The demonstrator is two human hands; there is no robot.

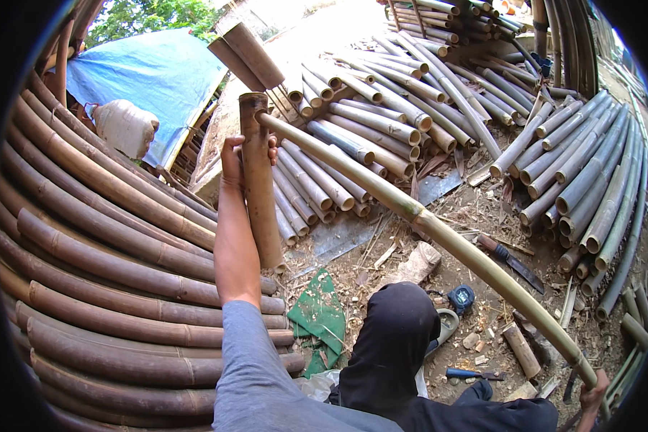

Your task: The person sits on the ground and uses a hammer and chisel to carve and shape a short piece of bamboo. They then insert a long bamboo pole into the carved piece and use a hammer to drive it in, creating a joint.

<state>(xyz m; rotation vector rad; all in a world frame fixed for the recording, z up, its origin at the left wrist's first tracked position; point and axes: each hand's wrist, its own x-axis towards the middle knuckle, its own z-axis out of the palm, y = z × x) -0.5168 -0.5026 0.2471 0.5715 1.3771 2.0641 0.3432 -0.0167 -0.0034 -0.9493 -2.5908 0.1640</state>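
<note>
My left hand point(232, 162) is wrapped round a short, thick bamboo tube point(259, 194), which stands nearly upright at arm's length. A long, thinner bamboo pole point(475, 258) slants across the view, and its far end meets the tube's side near the top. Whether that end sits inside a hole or only touches the wall, I cannot tell. At the lower right, my right hand point(594, 394) grips the pole's near end. Close to my bent knee lie a tape measure point(461, 297) and a blue-handled tool point(474, 374).
Brown bamboo poles point(158, 288) are stacked at left. Cut bamboo lengths point(381, 115) pile up ahead, and another bundle point(590, 165) lies at right. A large knife point(513, 263), a short wood block point(520, 351) and a green sheet point(318, 317) lie on the chip-strewn ground.
</note>
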